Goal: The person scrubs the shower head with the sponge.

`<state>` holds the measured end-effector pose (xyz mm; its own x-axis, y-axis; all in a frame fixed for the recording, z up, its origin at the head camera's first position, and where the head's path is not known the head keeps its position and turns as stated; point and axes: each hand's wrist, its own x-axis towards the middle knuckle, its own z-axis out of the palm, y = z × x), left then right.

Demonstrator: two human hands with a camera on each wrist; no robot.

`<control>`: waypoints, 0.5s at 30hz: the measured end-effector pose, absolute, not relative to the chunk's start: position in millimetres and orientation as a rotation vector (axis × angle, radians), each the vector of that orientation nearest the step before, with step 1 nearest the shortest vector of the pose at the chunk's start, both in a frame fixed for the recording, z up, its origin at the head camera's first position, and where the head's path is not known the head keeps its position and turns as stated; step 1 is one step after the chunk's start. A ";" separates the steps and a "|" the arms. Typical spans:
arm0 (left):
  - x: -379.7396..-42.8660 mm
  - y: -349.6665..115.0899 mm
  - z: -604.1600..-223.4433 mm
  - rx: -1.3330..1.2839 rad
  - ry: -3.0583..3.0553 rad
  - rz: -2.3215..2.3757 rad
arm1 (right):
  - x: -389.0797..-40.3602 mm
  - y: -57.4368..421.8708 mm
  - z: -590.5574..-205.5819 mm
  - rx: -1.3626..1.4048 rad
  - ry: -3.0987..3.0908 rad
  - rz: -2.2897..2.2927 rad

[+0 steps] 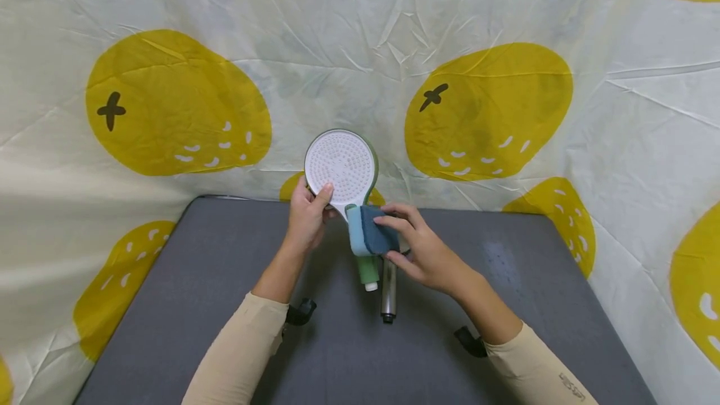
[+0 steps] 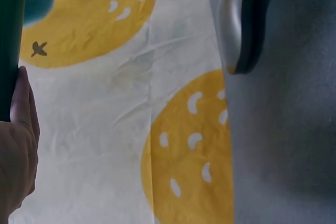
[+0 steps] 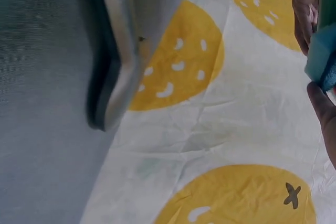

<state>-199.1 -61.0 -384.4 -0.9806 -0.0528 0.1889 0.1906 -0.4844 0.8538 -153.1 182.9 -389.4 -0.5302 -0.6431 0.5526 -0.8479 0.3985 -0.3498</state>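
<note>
A hand shower head (image 1: 340,164) with a round white nozzle face and a green back and handle is held up over the grey table. My left hand (image 1: 308,214) grips it where the face meets the handle, thumb on the lower rim of the face. My right hand (image 1: 422,245) pinches a two-layer sponge (image 1: 374,230), light blue on one side and dark blue on the other. The light side lies along the upper handle and hides part of it. In the right wrist view, the sponge (image 3: 320,56) shows beside the green handle, with fingers of both hands close by.
A silver metal handle (image 1: 388,292) lies on the grey table (image 1: 416,361), its upper part hidden behind the sponge and right hand. A white cloth with yellow fruit prints (image 1: 360,80) hangs behind and at both sides. Black curved pieces (image 1: 300,311) sit at both wrists.
</note>
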 end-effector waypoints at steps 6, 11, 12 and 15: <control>-204.0 -67.3 -382.1 -0.136 -1.473 -2.559 | -132.6 191.1 -402.4 1.397 -2.393 0.848; -205.3 -71.1 -380.8 -0.100 -1.470 -2.551 | -126.7 195.7 -402.8 1.435 -2.419 0.822; -205.1 -71.2 -380.4 -0.100 -1.475 -2.552 | -127.3 195.9 -401.9 1.432 -2.418 0.810; -203.9 -70.2 -379.8 -0.094 -1.508 -2.537 | -131.0 194.2 -399.3 1.411 -2.400 0.749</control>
<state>-203.9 -70.2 -379.8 -0.9802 -0.1291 0.1499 0.1934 -0.4654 0.8637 -131.0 194.2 -399.3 -0.4957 -0.7351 0.4624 -0.8677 0.3960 -0.3005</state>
